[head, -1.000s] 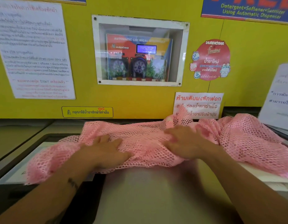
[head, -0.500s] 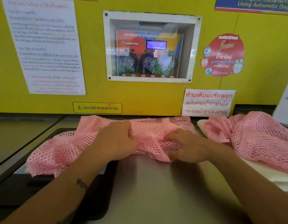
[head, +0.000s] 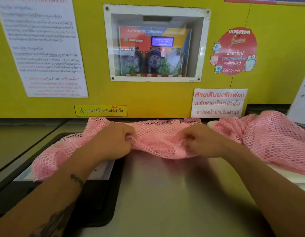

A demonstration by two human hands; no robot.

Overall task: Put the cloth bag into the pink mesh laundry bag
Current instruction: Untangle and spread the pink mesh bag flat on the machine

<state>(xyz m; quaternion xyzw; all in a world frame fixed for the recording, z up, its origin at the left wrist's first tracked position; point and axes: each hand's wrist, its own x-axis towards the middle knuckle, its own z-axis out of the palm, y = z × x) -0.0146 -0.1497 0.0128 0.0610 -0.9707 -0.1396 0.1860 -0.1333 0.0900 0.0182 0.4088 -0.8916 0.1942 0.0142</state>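
Note:
A pink mesh laundry bag lies crumpled across the grey machine top, stretching from the far left to the right edge. My left hand grips a bunch of the mesh left of centre, fingers curled. My right hand pinches the mesh right of centre. A stretch of netting sags between the two hands. A whitish cloth bag lies at the right, mostly covered by the mesh, with only its edge showing.
A yellow wall panel with notices and a recessed dispenser window rises right behind the bag. A black-framed lid with a white label sits at the left under the mesh.
Both hands have gone from lying flat on the mesh to gripping it in closed fingers, and have moved apart, pulling the netting between them.

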